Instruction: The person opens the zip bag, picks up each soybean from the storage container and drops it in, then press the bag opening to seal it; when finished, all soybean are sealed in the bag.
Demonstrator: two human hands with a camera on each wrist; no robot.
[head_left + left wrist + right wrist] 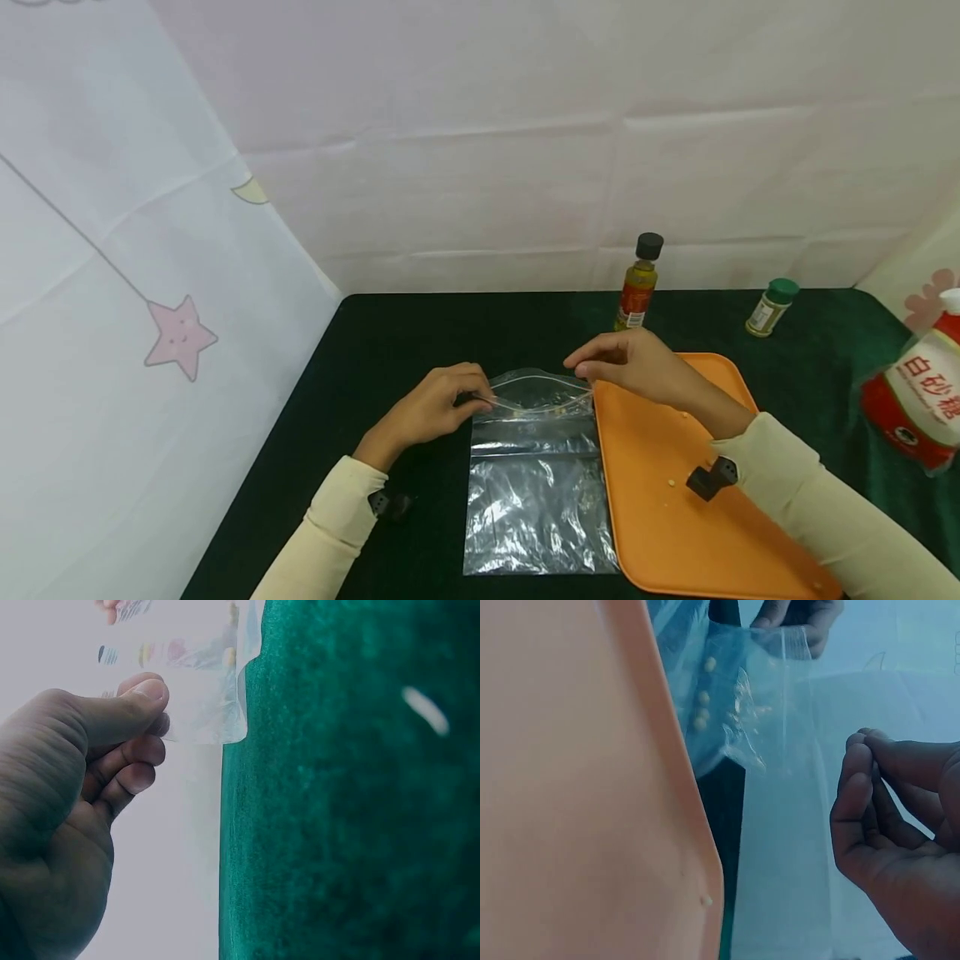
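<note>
A clear zip bag [536,500] lies flat on the dark green table with its mouth parted at the far end. Thumb and fingers of my left hand [435,408] pinch the left corner of that mouth; the left wrist view shows the same hand [82,765] on the plastic edge. Several small pale beans or kernels [703,697] show inside the bag. My right hand [637,371] hovers by the mouth's right corner, apart from the plastic. In the right wrist view its fingers [851,799] curl toward the thumb, tips together, with nothing visible between them.
An orange tray [660,533] borders the bag on the right, with a few pale bits on it. Behind stand an oil bottle [637,292] with a black cap and a small green-capped jar [769,310]. A red and white sugar bag [918,400] is at far right.
</note>
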